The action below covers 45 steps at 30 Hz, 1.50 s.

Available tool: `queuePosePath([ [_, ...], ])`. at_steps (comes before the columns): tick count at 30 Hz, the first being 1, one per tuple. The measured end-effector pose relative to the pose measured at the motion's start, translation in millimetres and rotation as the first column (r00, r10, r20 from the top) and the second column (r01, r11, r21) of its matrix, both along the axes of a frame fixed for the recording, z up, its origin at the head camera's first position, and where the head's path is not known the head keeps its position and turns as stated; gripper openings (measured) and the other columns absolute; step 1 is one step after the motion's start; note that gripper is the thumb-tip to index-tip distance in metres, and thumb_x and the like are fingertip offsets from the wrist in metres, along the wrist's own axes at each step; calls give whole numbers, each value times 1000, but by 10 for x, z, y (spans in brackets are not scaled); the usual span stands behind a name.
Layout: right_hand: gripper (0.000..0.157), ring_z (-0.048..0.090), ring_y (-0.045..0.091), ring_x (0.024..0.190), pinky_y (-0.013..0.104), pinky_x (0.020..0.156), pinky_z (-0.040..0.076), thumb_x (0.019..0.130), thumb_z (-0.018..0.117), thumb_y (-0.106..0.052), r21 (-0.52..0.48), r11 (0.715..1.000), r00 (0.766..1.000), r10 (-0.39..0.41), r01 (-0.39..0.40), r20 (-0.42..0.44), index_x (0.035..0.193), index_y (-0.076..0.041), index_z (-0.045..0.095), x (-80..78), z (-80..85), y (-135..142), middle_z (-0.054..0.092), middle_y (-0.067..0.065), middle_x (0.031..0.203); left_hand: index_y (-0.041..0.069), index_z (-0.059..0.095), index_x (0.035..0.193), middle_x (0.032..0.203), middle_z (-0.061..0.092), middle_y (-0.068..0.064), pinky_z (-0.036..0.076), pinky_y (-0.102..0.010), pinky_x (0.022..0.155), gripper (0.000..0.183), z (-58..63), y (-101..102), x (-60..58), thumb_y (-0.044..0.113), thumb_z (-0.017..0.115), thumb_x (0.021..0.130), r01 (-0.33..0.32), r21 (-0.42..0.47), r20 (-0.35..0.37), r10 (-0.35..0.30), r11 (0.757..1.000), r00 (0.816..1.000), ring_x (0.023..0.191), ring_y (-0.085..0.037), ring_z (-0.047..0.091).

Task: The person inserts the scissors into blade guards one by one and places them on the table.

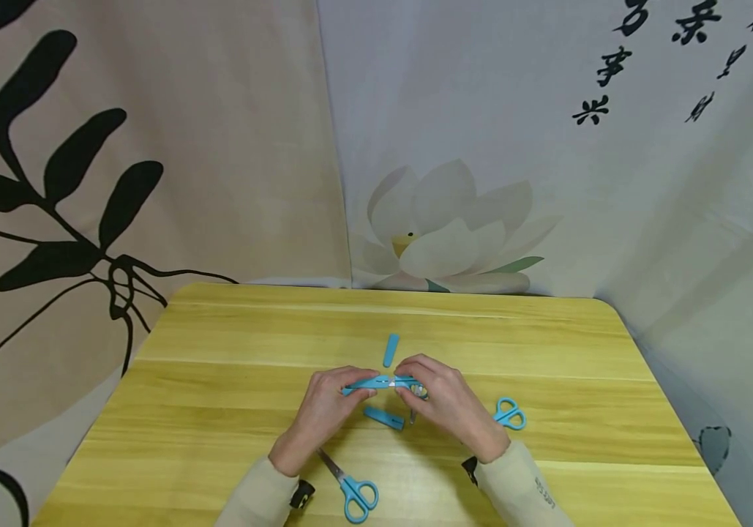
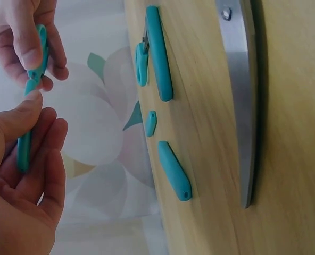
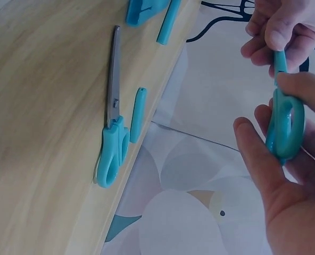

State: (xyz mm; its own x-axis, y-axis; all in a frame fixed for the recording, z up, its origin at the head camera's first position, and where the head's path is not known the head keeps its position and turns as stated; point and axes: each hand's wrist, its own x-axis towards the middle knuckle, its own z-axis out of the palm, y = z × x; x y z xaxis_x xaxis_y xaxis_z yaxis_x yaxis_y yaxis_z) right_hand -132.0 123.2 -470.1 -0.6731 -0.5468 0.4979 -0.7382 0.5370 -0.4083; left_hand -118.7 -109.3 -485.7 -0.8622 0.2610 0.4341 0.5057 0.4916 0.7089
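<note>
In front of me, just above the table, my right hand [image 1: 445, 395] holds a pair of scissors by the light-blue handles [image 3: 291, 127]. My left hand [image 1: 325, 401] pinches a slim blue blade cover [image 2: 23, 146] between thumb and fingers. The cover sits in line with the scissors, over most of the blades, and a short bit of metal shows between cover and handles in the head view. Farther back on the table lies one loose blue cover [image 1: 391, 350]. Another cover [image 1: 384, 419] lies below the hands.
Uncovered scissors [image 1: 358, 499] lie near the front, beside my left sleeve, blades pointing away to the left. A further pair [image 1: 510, 414] lies to the right, partly hidden behind my right hand. The wooden table [image 1: 238, 322] ends at printed curtains [image 1: 251, 146].
</note>
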Motion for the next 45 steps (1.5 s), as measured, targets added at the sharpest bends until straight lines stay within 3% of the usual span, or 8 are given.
queuePosePath([
  [7, 20, 71, 14, 96, 29, 80, 60, 89, 84, -12, 10, 1000, 1000, -7, 7, -8, 106, -9, 74, 4, 1, -2, 70, 0, 111, 8, 81, 108, 101, 79, -5, 62, -38, 69, 28, 6, 9, 5, 1, 87, 81, -5, -1, 11, 5, 1000, 1000, 87, -21, 75],
  [17, 20, 71, 14, 96, 28, 80, 60, 89, 84, -12, 14, 1000, 1000, -4, 5, -23, 105, -9, 73, 4, 2, -9, 70, 0, 110, 9, 82, 109, 100, 79, -2, 60, -28, 70, 28, 5, 7, 6, 3, 86, 82, -6, -2, 20, 6, 1000, 1000, 87, -18, 75],
  [24, 20, 71, 15, 97, 29, 80, 60, 89, 84, -12, 27, 1000, 1000, -13, 13, -23, 105, -9, 74, 8, 21, -15, 70, 1, 111, 9, 82, 108, 100, 79, -3, 62, -34, 71, 28, 22, 14, 14, 3, 87, 81, -17, 5, 27, 17, 1000, 999, 88, -20, 75],
  [45, 18, 71, 14, 96, 27, 81, 60, 91, 82, -13, 32, 999, 1000, -7, 7, -2, 106, -8, 74, -6, 19, -26, 70, 1, 111, 8, 81, 108, 100, 79, -4, 62, -35, 70, 27, 31, 23, 13, 4, 86, 82, -12, -10, 23, 12, 1000, 1000, 87, -20, 75],
])
